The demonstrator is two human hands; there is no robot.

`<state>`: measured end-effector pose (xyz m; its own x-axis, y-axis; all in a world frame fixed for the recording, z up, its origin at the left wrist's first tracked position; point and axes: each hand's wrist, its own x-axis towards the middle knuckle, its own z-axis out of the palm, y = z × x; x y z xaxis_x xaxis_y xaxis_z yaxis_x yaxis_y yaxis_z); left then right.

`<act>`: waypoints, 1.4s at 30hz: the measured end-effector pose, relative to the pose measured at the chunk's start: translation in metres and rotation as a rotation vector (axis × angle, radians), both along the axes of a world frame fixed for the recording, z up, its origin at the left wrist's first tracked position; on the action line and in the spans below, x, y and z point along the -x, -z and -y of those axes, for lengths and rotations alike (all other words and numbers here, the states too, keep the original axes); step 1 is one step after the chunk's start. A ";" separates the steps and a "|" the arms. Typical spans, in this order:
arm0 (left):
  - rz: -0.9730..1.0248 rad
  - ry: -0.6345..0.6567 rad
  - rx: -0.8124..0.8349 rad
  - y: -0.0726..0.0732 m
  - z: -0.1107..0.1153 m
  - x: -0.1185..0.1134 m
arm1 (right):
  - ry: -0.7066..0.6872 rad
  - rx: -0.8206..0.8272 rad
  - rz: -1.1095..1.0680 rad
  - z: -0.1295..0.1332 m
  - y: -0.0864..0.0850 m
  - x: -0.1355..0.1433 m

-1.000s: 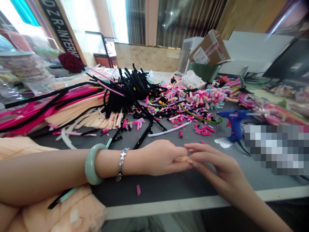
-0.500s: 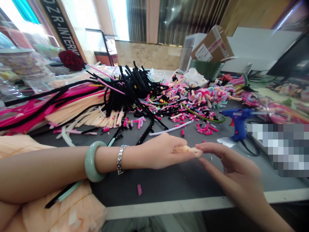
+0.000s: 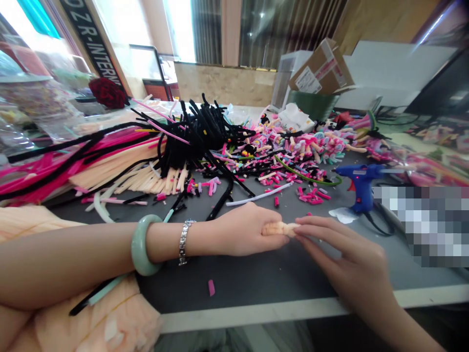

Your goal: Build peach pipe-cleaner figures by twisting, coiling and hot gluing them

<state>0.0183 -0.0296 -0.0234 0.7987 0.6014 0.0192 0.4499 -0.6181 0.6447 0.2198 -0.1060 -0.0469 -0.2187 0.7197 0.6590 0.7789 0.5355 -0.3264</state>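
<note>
A small peach-coloured fuzzy piece (image 3: 275, 228) sits between the thumb and curled fingers of my left hand (image 3: 244, 230), over the grey table. At its right end, my right hand (image 3: 348, 254) pinches the tip between thumb and fingertips. A green bangle and a silver bracelet circle my left wrist. Behind my hands lie cut pink bits (image 3: 311, 196) and a white fuzzy stem (image 3: 260, 195).
A blue glue gun (image 3: 362, 186) stands at the right with its cable. Black stems (image 3: 205, 129), peach stems (image 3: 110, 168) and a colourful pile (image 3: 315, 144) fill the back. One pink bit (image 3: 211, 288) lies near the front edge.
The fingers of my right hand have closed on the piece's end, and that hand has shifted slightly left. My left hand has barely moved.
</note>
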 end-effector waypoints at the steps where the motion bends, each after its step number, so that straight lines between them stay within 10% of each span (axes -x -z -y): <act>1: -0.002 0.003 -0.002 0.000 0.000 0.000 | -0.008 0.008 0.007 0.000 0.001 0.000; 24: -0.042 0.072 -0.128 0.001 0.005 -0.003 | -0.179 -0.129 0.132 -0.003 0.002 0.010; 42: 0.007 0.028 -0.003 0.001 0.000 0.000 | 0.002 -0.127 0.202 0.002 0.003 0.007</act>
<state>0.0184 -0.0292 -0.0245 0.8148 0.5791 0.0271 0.4279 -0.6322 0.6459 0.2129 -0.1076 -0.0496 -0.3538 0.6346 0.6871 0.8227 0.5606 -0.0942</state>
